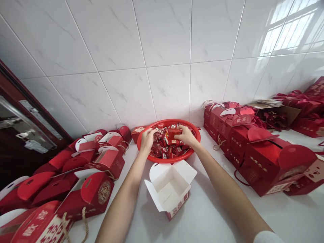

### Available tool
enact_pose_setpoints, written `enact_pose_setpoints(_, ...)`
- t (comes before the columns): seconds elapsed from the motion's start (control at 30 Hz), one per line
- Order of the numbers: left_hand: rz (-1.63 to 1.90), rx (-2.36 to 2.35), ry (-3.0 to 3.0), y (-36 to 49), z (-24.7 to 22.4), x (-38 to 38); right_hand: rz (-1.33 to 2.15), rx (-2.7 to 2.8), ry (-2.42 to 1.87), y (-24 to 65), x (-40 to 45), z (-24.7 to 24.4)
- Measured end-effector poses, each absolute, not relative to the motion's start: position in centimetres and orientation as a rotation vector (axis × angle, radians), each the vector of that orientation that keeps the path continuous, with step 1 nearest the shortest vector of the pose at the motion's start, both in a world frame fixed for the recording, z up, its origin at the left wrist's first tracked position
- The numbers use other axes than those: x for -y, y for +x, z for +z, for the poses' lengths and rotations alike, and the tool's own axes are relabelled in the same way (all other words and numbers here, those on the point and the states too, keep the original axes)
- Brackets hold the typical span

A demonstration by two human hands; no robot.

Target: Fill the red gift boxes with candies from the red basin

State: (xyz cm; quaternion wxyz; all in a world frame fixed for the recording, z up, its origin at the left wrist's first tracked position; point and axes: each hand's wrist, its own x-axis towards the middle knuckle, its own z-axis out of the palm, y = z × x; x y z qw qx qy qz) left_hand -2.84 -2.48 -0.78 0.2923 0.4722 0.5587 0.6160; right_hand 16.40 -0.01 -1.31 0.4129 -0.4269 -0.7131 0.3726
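Observation:
A red plastic basket (169,161) holds many small wrapped candies (164,148), mostly red. Over its right side, my right hand (186,135) is closed on a shiny red candy packet (174,134). My left hand (147,139) reaches over the left rim with thumb and fingers pinched together beside the candies; what lies between the fingertips cannot be made out. Between my forearms stands an open gift box (170,190), its white flaps spread outward. Bare white inside shows in it, with red printed outer walls.
Rows of red gift boxes with rope handles (96,194) line the left side, many with lids open. More red boxes (265,158) stand on the right, near a cardboard carton (291,113) holding dark red ribbons. White tiled wall (167,91) rises behind; a dark door (15,135) is at left.

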Motion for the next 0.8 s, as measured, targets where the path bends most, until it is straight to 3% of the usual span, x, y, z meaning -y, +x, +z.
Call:
enact_pose_setpoints(0.17,1.509,-1.211,1.277,-2.6,-0.6,2.9,1.278,1.371,-0.858,16.8,0.4,-1.1)
enact_pose_setpoints(0.5,1.3,-1.177,1.8,-2.3,-0.8,3.2,1.444,1.578,-0.668,16.8,1.1,-0.9)
enact_pose_setpoints(0.7,1.045,-1.829,1.732,-3.4,-2.2,1.2,1.281,1.215,-0.791,16.7,0.9,-0.7)
enact_pose_setpoints(0.8,0.893,-1.882,1.782,-3.7,-2.6,0.0,1.277,1.187,-0.805,16.7,0.9,-0.5)
